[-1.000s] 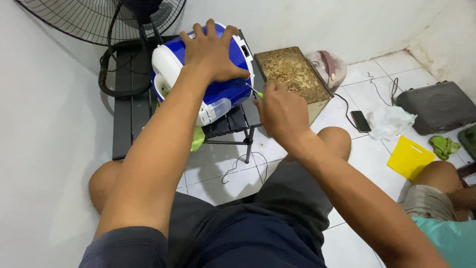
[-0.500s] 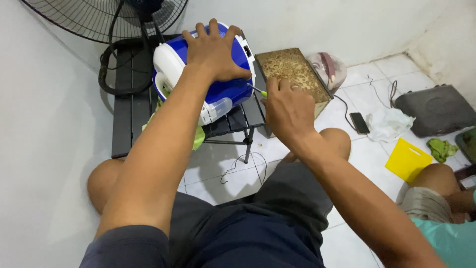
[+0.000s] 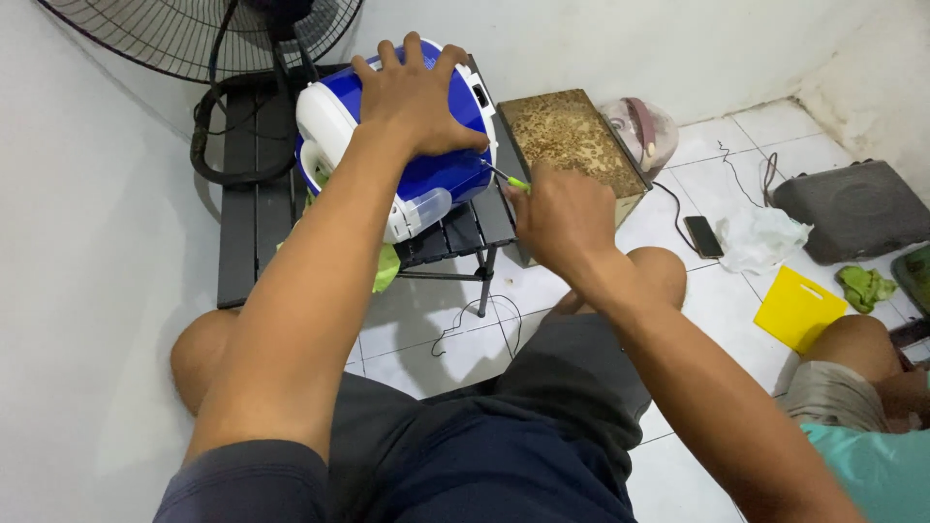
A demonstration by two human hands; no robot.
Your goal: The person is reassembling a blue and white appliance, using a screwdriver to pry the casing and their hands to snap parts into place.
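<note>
The blue-and-white appliance [image 3: 407, 155] lies tipped on its side on the black slatted tabletop [image 3: 254, 208]. My left hand [image 3: 417, 92] is spread flat over its blue shell, pinning it. My right hand [image 3: 562, 213] is closed around a green-handled screwdriver [image 3: 511, 180], tip against the appliance's side. I judge it best to press down firmly and keep the tool straight, so it doesn't slip. A patterned brown box [image 3: 572, 136] crowds my right wrist; a fan [image 3: 194, 34] stands behind. Another person's knee [image 3: 852, 344] is at my right.

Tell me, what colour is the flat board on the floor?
Yellow board, seen clearly in the head view.
</note>
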